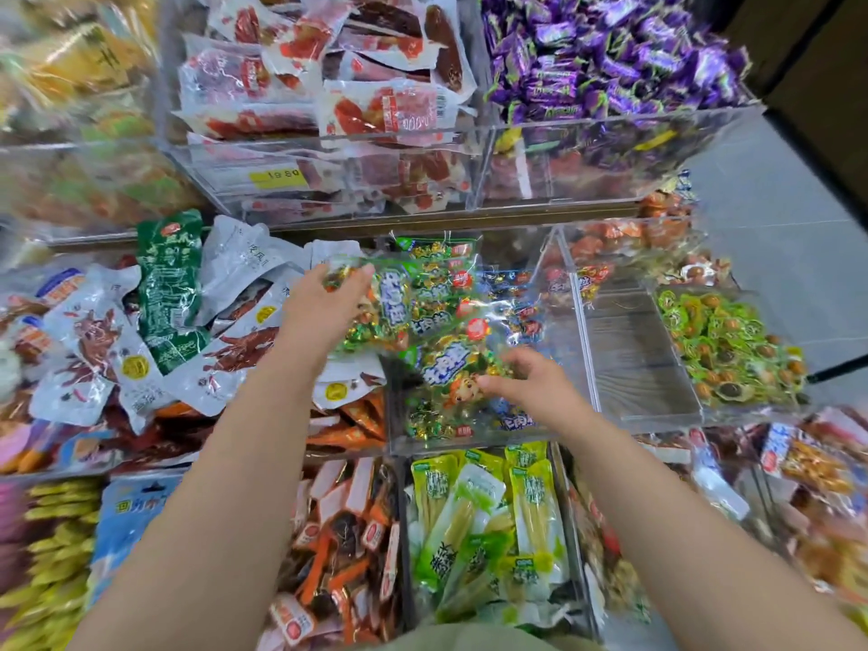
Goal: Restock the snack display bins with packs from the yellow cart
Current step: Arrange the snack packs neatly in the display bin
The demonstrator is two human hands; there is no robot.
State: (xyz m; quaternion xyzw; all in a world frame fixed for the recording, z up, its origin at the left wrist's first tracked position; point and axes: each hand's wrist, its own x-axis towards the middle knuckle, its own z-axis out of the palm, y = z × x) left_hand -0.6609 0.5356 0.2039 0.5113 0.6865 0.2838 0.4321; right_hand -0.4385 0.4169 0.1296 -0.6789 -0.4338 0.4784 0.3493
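Centre frame: gripping 1 green candy pack (399,305) with left hand (329,305), pinching a second pack (446,364) with right hand (533,390), both above clear bin (469,444).

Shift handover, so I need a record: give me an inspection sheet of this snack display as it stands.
Surface: tiered clear acrylic bins; one compartment is bare.
Job's things: green candy packs over the middle bin; yellow cart not in view.
Clutter: grey packs heaped loosely at left.
Hands: left hand grips one candy pack; right hand pinches another.
Cables: nothing seen.
Surroundings: purple sweets and red sausage packs above; grey floor at right.
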